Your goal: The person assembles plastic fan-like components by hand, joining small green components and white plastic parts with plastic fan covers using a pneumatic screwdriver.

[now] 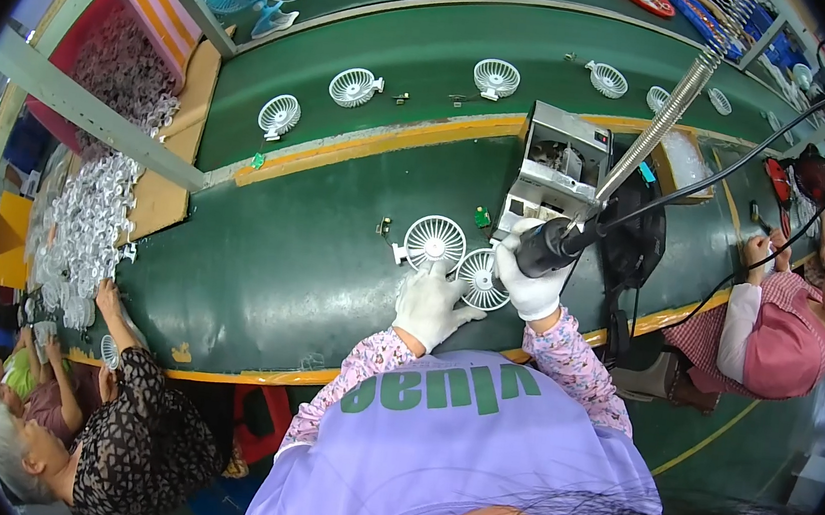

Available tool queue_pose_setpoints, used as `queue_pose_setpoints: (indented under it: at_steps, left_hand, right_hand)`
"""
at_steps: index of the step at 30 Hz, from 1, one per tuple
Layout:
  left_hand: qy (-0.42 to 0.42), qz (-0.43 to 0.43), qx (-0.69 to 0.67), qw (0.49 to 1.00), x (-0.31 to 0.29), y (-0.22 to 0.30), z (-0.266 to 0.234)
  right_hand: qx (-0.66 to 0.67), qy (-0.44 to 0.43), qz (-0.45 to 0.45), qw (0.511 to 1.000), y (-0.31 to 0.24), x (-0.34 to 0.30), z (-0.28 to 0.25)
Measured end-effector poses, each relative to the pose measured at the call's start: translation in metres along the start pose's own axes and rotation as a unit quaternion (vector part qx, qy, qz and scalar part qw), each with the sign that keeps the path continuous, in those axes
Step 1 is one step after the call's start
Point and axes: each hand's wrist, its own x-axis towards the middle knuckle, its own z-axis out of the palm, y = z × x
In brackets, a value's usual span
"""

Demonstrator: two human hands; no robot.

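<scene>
My right hand (528, 282), in a white glove, is closed round a black powered screwdriver (542, 251). Its tip is hidden from sight. In front of me two white round fan guards (434, 241) lie side by side on the green bench. My left hand (431, 306), also gloved, rests with fingers and thumb apart. Its fingertips touch the lower rim of the left guard, and the thumb lies along the near edge of the right guard (480, 280). Small green circuit boards (482, 218) lie just beyond the guards. A metal box-shaped machine (555, 167) stands past my right hand.
A coiled spring (660, 123) and a black cable (723, 175) run up from the screwdriver. More fan guards (355, 88) line the far green strip behind a yellow-edged ledge (384, 144). Clear plastic parts (83, 233) are heaped at left. Co-workers sit on both sides (148, 431).
</scene>
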Motion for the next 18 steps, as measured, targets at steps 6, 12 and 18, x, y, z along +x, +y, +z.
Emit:
queue_pose_setpoints:
  at_steps: [6, 12, 18]
  left_hand:
    - [-0.007, 0.002, 0.002, 1.000, 0.001, -0.001, -0.001]
    - [-0.027, -0.001, 0.015, 1.000, -0.001, -0.002, -0.002]
    - [-0.036, 0.023, -0.037, 0.998, -0.005, 0.004, -0.003]
  right_hand:
    - [-0.032, -0.049, -0.028, 0.998, 0.004, -0.006, -0.001]
    - [0.096, -0.004, 0.081, 0.992, -0.007, -0.005, -0.003]
    - [0.123, 0.056, -0.075, 0.988, -0.020, 0.045, -0.028]
